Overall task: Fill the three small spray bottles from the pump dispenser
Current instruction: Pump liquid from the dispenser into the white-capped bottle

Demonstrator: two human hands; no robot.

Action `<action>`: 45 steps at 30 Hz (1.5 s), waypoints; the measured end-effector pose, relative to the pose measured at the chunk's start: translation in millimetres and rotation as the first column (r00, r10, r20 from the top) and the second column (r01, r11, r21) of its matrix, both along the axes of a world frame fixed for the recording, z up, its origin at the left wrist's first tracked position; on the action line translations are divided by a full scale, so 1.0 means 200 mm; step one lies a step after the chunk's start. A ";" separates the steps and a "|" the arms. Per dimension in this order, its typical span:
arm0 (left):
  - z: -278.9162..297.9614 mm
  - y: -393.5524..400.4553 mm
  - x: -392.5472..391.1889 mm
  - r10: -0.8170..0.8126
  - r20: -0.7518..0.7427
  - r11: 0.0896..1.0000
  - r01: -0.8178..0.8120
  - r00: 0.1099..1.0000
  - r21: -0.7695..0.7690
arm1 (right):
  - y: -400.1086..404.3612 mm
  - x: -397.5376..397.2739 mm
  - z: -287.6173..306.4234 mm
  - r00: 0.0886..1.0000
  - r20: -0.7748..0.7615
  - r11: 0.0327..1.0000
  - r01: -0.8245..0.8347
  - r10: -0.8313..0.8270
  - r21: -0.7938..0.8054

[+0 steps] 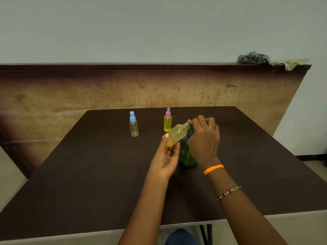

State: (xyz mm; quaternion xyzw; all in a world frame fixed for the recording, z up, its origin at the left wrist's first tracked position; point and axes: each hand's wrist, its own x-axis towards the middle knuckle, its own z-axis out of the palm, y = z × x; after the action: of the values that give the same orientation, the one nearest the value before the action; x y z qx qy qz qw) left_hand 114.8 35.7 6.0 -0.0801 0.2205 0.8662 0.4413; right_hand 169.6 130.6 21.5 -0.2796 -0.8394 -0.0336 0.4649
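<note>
Left hand (167, 156) pinches tilted yellow bottle (176, 135), neck uncapped; right hand (203, 137) fingers curled at its neck, over green dispenser (187, 156); blue-capped bottle (134, 124), pink-capped bottle (167, 120) upright behind.

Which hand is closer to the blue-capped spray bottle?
Left. The left hand holds the uncapped bottle just right of the blue-capped spray bottle; the right hand is farther right.

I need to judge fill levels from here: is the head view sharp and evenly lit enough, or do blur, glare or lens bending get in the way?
Head view: dim, flat light, no glare. The pink-capped bottle reads clearly yellow and the blue-capped bottle nearly clear. The tilted bottle in the left hand is slightly soft. The green dispenser is dark, half hidden by the right hand. The table edges bow from the wide lens.
</note>
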 end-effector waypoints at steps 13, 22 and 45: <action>0.00 0.00 0.01 -0.005 0.001 1.000 0.005 1.000 -0.001 | 0.01 0.00 -0.05 1.000 -0.017 1.000 0.002 -0.001 0.011; 0.04 -0.01 0.01 -0.023 -0.006 1.000 0.023 1.000 0.010 | 0.02 0.00 0.05 0.996 -0.075 0.999 -0.049 0.050 0.011; -0.05 0.00 0.07 -0.018 0.019 0.999 0.017 1.000 0.042 | -0.04 0.03 0.02 0.999 -0.039 0.999 0.031 -0.032 -0.020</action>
State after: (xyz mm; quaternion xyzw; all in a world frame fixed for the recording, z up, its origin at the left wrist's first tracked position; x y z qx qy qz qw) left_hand 128.1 35.9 -4.4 -0.0775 0.1988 0.8658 0.4526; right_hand 174.7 122.9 25.1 -0.2980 -0.8257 -0.0272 0.4782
